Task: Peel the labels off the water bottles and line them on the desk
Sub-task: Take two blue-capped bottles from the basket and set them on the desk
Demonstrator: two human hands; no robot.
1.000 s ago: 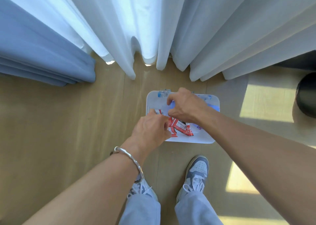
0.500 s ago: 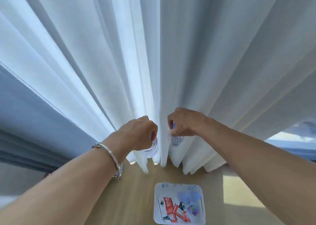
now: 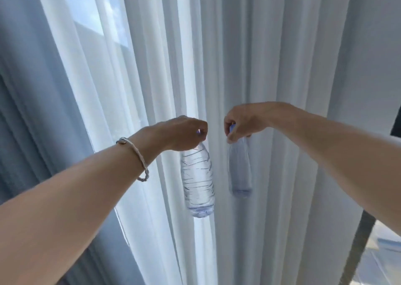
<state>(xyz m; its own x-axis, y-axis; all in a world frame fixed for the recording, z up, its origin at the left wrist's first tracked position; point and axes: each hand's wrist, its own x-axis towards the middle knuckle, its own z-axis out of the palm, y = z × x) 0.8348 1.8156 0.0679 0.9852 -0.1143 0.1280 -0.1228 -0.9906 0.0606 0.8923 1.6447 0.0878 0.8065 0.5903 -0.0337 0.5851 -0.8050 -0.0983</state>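
Up against the white sheer curtain (image 3: 282, 67) I have two clear plastic water bottles hanging in the air, one from each hand, side by side, near each other but not touching. The ribbed bottle (image 3: 198, 180) is ringed with thin horizontal ridges down its body and tilts slightly, its base leaning right. The smooth bottle (image 3: 239, 167) hangs close to upright, looks plain-walled and is blurred, with a bluish tint at its base. Both bodies are bare plastic on the side facing me.

The left hand (image 3: 184, 133) is curled tight round the top of the ribbed bottle, its fingers hiding the cap and neck (so I cannot see that cap's colour). The right hand (image 3: 243, 122) pinches the smooth bottle at the neck, thumb and fingers closed over a blue cap (image 3: 232, 129) that peeks out beside the thumb.

Count: two bottles, two hands, one cap in view, one thin bracelet (image 3: 138, 154) on the left wrist. As for contents, both bottles look see-through from shoulder to base, and I cannot tell whether either holds water.

A blue-grey curtain (image 3: 32, 111) hangs at the far left, and a window (image 3: 97, 24) shows faintly through the sheer fabric up there
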